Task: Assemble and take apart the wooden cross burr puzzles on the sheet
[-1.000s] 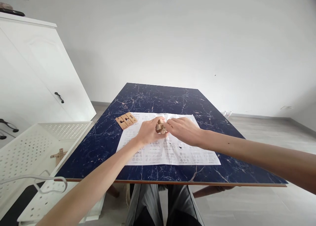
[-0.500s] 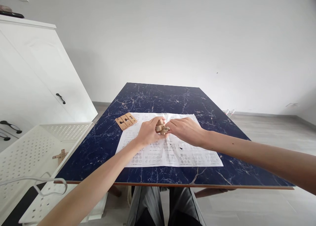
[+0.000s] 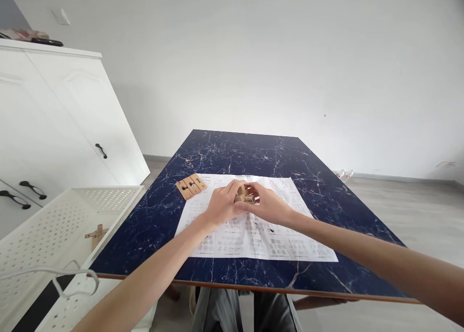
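Between my two hands, over the middle of the paper, is a wooden burr puzzle (image 3: 242, 195) made of crossing light-wood bars. My left hand (image 3: 225, 202) wraps round its left side. From the right, my right hand (image 3: 268, 204) curls its fingers and thumb about the puzzle, near a bar end with a dark mark. The fingers hide part of the puzzle. Below lies a creased white instruction sheet (image 3: 232, 240) printed with small diagrams. Several flat notched wooden pieces (image 3: 191, 186) rest side by side at the sheet's upper left corner.
The dark blue marbled table (image 3: 246, 151) stands before a grey wall. At its left is a white perforated basket (image 3: 47, 225) with a wooden cross-shaped piece (image 3: 96, 233) in it and a white cable (image 3: 74, 275) across it. A white cabinet (image 3: 65, 109) stands behind.
My right hand has shifted from pinching the puzzle's right end with a turned-down wrist to cupping its right side. The view has tilted slightly, so the scene sits lower and more to the right.
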### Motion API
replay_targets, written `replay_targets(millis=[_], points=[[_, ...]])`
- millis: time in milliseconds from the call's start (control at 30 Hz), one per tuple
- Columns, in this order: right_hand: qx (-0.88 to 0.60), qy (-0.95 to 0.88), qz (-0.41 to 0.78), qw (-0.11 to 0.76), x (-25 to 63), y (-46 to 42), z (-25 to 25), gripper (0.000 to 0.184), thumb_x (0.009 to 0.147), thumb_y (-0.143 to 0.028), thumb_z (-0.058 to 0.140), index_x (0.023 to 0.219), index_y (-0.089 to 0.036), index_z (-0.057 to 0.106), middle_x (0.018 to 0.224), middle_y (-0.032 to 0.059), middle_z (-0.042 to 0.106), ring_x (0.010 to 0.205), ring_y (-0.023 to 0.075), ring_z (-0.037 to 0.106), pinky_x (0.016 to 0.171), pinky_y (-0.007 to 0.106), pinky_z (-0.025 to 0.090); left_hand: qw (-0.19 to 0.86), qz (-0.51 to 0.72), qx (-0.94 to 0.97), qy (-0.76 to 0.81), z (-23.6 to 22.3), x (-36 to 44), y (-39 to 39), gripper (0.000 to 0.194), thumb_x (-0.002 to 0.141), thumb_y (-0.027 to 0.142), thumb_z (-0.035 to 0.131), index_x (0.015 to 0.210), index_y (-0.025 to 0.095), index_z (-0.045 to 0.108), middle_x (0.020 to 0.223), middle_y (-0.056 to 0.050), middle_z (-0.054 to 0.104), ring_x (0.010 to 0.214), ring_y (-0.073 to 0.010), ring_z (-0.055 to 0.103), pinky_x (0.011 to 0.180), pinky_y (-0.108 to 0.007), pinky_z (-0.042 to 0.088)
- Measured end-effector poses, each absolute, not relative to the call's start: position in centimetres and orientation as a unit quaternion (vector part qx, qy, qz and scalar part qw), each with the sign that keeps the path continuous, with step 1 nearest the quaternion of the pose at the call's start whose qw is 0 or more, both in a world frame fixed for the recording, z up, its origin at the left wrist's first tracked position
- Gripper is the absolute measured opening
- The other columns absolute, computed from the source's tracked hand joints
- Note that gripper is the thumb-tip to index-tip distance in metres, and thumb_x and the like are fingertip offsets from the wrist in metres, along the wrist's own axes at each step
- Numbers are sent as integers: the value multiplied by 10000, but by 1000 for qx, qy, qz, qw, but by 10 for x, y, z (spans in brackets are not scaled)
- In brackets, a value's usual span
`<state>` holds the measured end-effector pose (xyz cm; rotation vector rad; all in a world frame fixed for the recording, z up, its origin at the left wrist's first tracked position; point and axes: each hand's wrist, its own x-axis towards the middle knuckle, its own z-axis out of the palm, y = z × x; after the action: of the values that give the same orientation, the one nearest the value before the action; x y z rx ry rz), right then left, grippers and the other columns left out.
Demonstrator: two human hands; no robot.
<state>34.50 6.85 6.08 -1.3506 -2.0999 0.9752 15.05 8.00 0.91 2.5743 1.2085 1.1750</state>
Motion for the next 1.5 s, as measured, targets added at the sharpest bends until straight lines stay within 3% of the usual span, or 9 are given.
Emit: replay_targets(millis=[333,433,500,600,700,833,1067,1300,1500], points=[[-510,-739,347,271,362,72,64,555,982,-532,710,1392,-165,636,1244,157,773,1080,268,763,943,416,628,-2,384,810,443,6,143,87,471,921,491,754,1272,229,582,1049,-41,786,734,-193,755,584,-279,515],[-529,-770,268,238,383,78,60,552,1028,-584,622,1391,-169,631,1262,176,764,1079,274,772,899,407,647,6,384,803,455,7,142,89,532,917,555,751,1291,223,570,1040,-52,786,710,-191,758,550,-270,509],[-535,-798,195,195,397,80,54,557,1002,-568,658,1392,-172,628,1272,186,755,1111,319,761,906,462,648,13,383,805,453,8,143,89,557,929,597,729,1305,224,558,1071,-62,793,687,-183,757,546,-272,519],[-529,-818,148,168,412,77,45,608,887,-449,806,1404,-183,628,1398,208,695,1308,427,657,1075,629,545,22,379,814,441,9,145,88,591,953,640,680,1350,231,522,1153,-80,801,669,-173,763,556,-279,541],[-493,-846,113,166,416,69,43,636,931,-456,765,1486,-224,557,1532,197,600,1414,418,580,1135,636,501,34,373,820,432,9,148,84,590,961,650,665,1346,233,501,1052,-53,819,643,-177,769,557,-282,549],[-375,-908,41,185,404,58,55,443,1086,-451,580,1474,-248,516,1407,173,669,1262,350,677,1024,555,573,46,359,832,420,10,153,78,549,936,611,726,1288,245,515,867,9,799,644,-204,782,591,-305,568],[-352,-930,8,104,374,58,63,126,1107,-243,555,1123,-169,656,1074,142,762,958,301,727,889,462,544,59,341,852,394,11,154,73,558,879,474,827,1294,263,518,941,14,810,701,-219,811,656,-327,601],[-443,-880,125,115,376,67,62,308,1146,-332,440,1021,-188,682,978,87,797,810,231,739,678,325,501,32,353,858,372,10,155,74,546,979,558,708,1374,262,473,1020,-22,814,800,-233,832,731,-349,623],[-496,-830,237,93,379,86,60,455,1134,-400,424,861,-187,719,831,77,804,683,189,723,634,291,509,-7,366,867,337,11,153,77,554,1005,505,702,1437,250,468,1258,-104,785,1016,-276,812,904,-450,629]])
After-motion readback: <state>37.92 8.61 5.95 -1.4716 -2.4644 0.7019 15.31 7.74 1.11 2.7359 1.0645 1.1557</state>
